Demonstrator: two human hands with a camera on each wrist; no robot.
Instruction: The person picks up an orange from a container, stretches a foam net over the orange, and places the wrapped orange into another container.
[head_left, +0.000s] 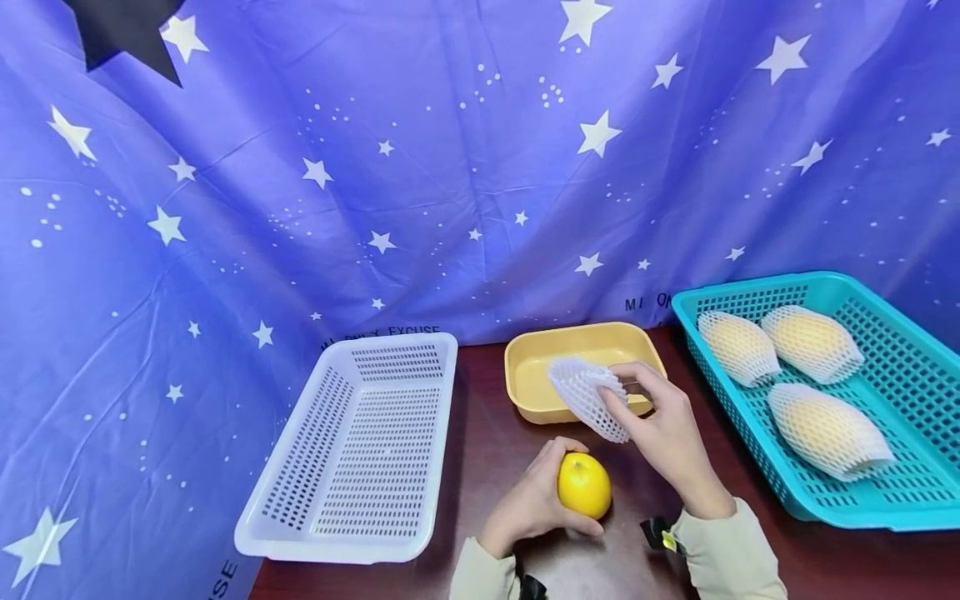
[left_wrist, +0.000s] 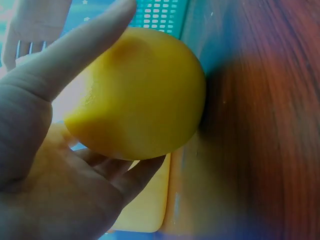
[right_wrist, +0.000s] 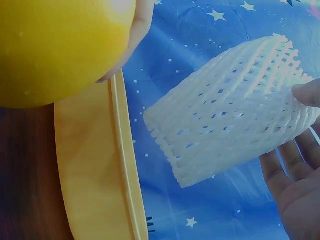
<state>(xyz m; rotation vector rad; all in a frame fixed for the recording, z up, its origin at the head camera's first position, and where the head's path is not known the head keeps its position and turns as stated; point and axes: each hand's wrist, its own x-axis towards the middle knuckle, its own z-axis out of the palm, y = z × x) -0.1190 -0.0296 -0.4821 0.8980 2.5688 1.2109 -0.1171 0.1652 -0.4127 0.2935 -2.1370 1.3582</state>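
Note:
On the brown table my left hand [head_left: 525, 502] curls round a smooth, round yellow fruit [head_left: 584, 487], thumb on the near side and fingers on the far side. The left wrist view shows the fruit [left_wrist: 140, 95] low beside the wooden surface. Up and to the right, my right hand [head_left: 669, 427] pinches a white foam net sleeve [head_left: 581, 392] between thumb and fingers. The sleeve hangs tilted, overlapping the yellow tray in the head view. In the right wrist view the sleeve [right_wrist: 225, 115] is hollow, with gaps in its mesh and no fruit inside.
A shallow yellow tray [head_left: 517, 385] lies behind the hands. To the left stands a white perforated basket [head_left: 341, 550] with nothing in it. A teal basket [head_left: 918, 467] at the right holds three netted pale fruits [head_left: 828, 429]. A blue star-printed curtain [head_left: 450, 183] hangs behind.

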